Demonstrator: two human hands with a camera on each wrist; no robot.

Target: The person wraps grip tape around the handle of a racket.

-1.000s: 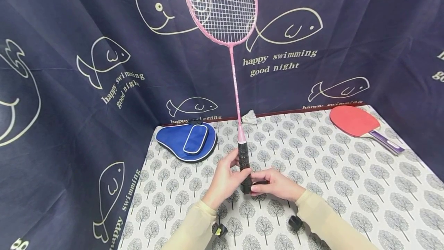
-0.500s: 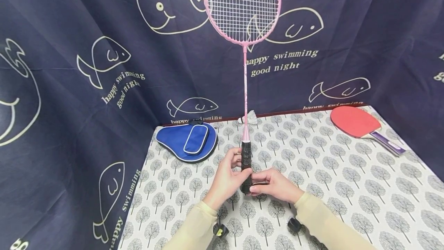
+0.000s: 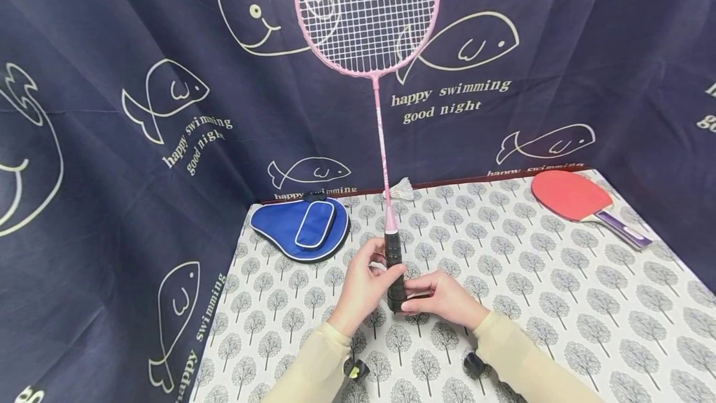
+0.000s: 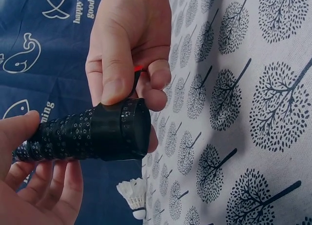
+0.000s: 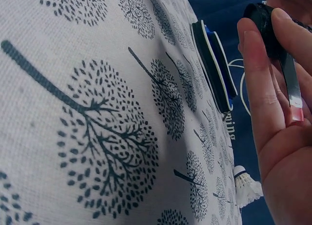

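A pink badminton racket stands upright over the table, its strung head against the backdrop. My left hand grips its black perforated handle from the left, thumb across the front. My right hand is at the butt end, with its thumb pressing on the handle's edge. Its fingers pinch a thin black tape strip with a red tip that runs off the butt. In the left wrist view, my left fingers curl under the handle.
On the tree-patterned tablecloth lie a blue paddle case at the back left, a white shuttlecock behind the racket shaft, and a red table tennis paddle at the back right. A dark blue fish-print curtain closes in the back and sides.
The racket head swung right, then back left, and its face has turned more toward me. Both hands stayed on the handle's lower end.
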